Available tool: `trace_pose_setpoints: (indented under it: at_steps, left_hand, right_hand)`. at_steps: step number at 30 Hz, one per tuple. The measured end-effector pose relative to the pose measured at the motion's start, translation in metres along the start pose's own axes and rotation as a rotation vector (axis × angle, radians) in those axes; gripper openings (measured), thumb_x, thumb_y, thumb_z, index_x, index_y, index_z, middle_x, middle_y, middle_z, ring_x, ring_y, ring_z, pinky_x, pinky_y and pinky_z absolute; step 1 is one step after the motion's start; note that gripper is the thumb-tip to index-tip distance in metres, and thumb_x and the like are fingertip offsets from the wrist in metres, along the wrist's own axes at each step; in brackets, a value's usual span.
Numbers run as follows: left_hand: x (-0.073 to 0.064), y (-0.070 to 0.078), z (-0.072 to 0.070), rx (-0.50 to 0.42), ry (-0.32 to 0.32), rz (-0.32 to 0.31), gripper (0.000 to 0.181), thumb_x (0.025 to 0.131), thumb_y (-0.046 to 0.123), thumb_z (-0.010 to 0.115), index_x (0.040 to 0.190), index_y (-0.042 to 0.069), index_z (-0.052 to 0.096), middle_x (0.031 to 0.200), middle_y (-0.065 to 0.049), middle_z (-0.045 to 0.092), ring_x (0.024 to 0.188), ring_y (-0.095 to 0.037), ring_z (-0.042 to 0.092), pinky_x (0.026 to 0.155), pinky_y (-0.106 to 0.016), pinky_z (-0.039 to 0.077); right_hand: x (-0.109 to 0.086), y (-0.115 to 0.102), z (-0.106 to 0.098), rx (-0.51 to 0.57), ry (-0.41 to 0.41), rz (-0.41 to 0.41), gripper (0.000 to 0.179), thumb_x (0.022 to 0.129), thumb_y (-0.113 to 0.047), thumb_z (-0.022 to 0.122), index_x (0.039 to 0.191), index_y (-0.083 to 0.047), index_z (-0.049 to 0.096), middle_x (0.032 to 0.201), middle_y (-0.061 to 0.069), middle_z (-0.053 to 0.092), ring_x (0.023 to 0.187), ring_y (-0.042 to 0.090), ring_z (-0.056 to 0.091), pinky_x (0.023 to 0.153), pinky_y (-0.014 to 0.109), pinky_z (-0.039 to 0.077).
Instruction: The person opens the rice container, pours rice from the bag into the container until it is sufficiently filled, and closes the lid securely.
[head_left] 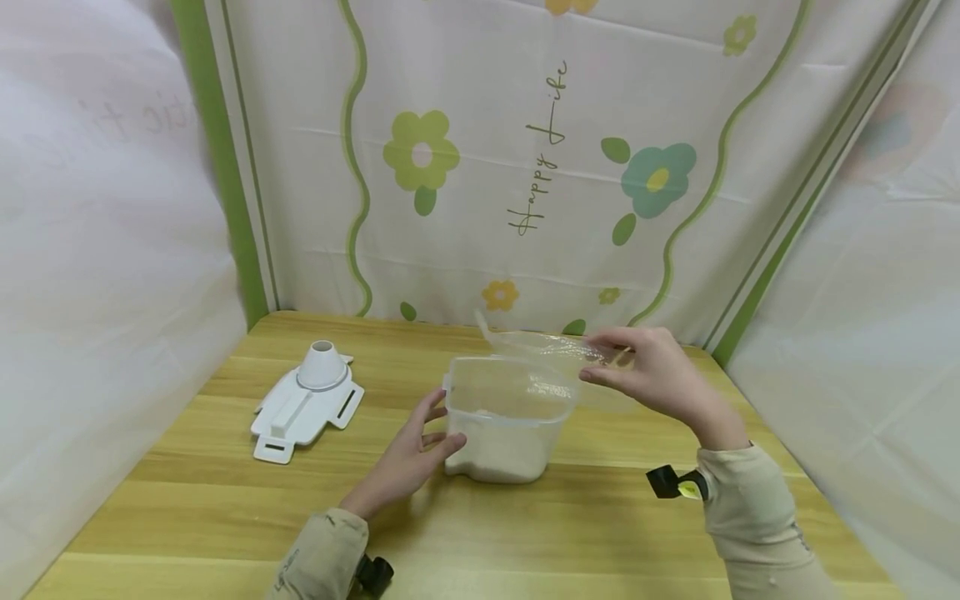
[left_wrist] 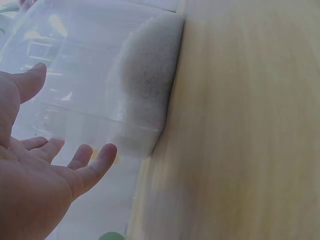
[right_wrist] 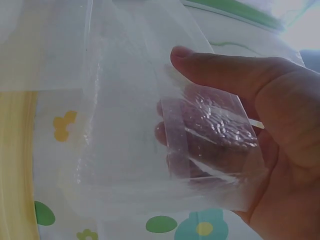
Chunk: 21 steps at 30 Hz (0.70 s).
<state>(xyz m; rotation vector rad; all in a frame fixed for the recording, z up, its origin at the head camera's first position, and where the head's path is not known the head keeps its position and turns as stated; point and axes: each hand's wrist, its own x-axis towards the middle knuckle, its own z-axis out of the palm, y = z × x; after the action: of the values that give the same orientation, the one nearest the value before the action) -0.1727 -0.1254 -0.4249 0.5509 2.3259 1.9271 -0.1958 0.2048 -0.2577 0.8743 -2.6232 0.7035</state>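
Note:
A clear plastic container (head_left: 513, 421) stands on the table with a heap of fine white grains (left_wrist: 147, 65) in its lower part. At its left side is my left hand (head_left: 408, 454), fingers spread along the wall and the thumb near the front corner. In the left wrist view, that hand's fingers (left_wrist: 95, 167) are loosely bent beside the clear wall. My right hand (head_left: 663, 375) is raised at the right, behind the container's rim, and pinches a thin clear plastic bag (right_wrist: 125, 125) between thumb and fingers. The bag spreads left over the container's back edge.
On the left of the wooden table (head_left: 210, 517) lies a white lid-like part (head_left: 307, 408) with slotted side flaps and a cone-shaped spout (head_left: 322, 365). Flower-printed curtains (head_left: 480, 167) enclose the table at the back and both sides.

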Motion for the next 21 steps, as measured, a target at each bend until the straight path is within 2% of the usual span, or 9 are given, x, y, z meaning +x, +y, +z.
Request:
trace_pose_setpoints:
  at_steps: [7,13,21]
  left_hand:
    - [0.000,-0.001,0.000,0.006,0.002,0.003,0.082,0.094,0.035,0.068,0.157,0.024,0.018,0.154,-0.009,0.029,0.130,-0.034,0.043,0.102,-0.049,0.043]
    - [0.000,0.000,0.000,0.012,-0.001,-0.003,0.082,0.094,0.037,0.068,0.157,0.024,0.017,0.153,-0.010,0.030,0.128,-0.035,0.045,0.102,-0.050,0.044]
    - [0.000,0.000,0.000,0.015,0.006,-0.026,0.082,0.094,0.038,0.068,0.157,0.026,0.018,0.152,-0.011,0.031,0.127,-0.037,0.047,0.101,-0.050,0.044]
  right_hand:
    - [-0.010,-0.002,0.007,0.022,0.073,0.053,0.031,0.084,-0.029,0.081,0.110,-0.013,0.074,0.099,-0.002,0.072,0.084,0.012,0.065,0.068,0.037,0.055]
    - [-0.021,-0.003,0.015,0.052,0.166,0.040,0.028,0.085,-0.023,0.081,0.110,-0.013,0.074,0.093,-0.007,0.071,0.078,0.009,0.065,0.068,0.034,0.057]
    - [-0.030,-0.003,0.023,0.057,0.270,0.040,0.029,0.081,-0.016,0.083,0.108,-0.011,0.073,0.090,-0.008,0.070,0.077,0.010,0.064,0.068,0.028,0.055]
